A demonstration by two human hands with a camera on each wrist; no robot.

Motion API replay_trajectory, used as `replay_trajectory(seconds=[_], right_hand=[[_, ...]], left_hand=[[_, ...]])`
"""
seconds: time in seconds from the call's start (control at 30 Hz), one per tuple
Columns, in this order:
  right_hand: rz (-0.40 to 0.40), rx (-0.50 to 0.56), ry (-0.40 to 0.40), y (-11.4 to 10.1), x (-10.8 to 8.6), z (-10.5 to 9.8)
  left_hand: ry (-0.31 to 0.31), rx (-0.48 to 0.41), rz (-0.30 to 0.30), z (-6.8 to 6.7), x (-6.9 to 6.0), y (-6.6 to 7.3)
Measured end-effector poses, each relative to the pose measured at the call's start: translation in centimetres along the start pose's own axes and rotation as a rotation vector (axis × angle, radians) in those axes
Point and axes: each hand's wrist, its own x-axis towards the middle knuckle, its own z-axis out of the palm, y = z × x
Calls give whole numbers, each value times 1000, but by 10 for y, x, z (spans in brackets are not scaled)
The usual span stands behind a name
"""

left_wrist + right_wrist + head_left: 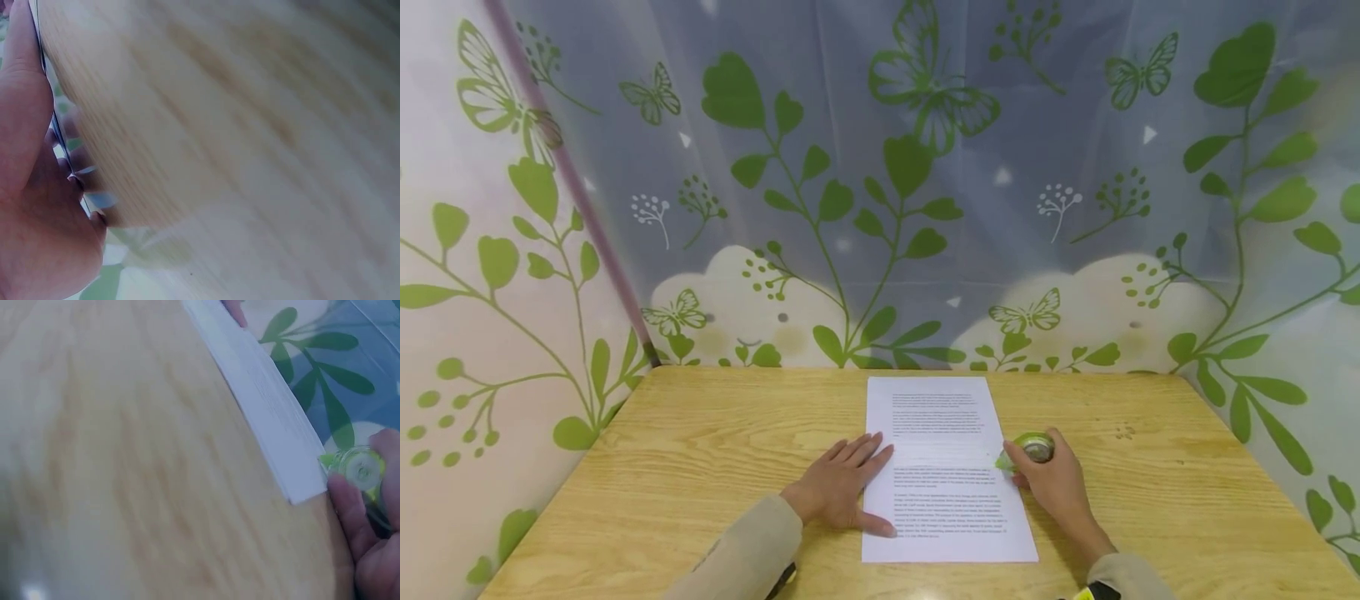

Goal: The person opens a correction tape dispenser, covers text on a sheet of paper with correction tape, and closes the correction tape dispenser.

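Observation:
A printed white sheet (940, 454) lies upright before me on the wooden table, with a blank band across its middle. My left hand (844, 482) rests spread on the sheet's left edge, fingers straight; the left wrist view shows its palm side (37, 187) at the left. My right hand (1060, 487) pinches a round green, clear-cased tape dispenser (1036, 447) between thumb and fingers, its tip at the sheet's right edge. In the right wrist view the hand (369, 519) holds the dispenser (359, 467) beside the sheet's corner (281, 450).
The wooden table (715, 450) reaches back to a patterned curtain (820, 167) with green leaves and butterflies. Small dark marks (1124, 432) show on the tabletop right of the sheet. A pinkish pole (580, 183) slants down to the table's back left corner.

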Motion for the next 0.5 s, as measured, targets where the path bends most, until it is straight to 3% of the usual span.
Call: replay_trajectory(seconds=[0.2,0.3,0.5], right_hand=[[79,195,2,7,5,-6],[95,196,-2,7,5,-7],[109,172,1,5,4,-8]], left_hand=[[-8,-19,2,0,2,-1],[-16,-37,-3,-1,3,0],[-9,-161,-16,-4,4,1]])
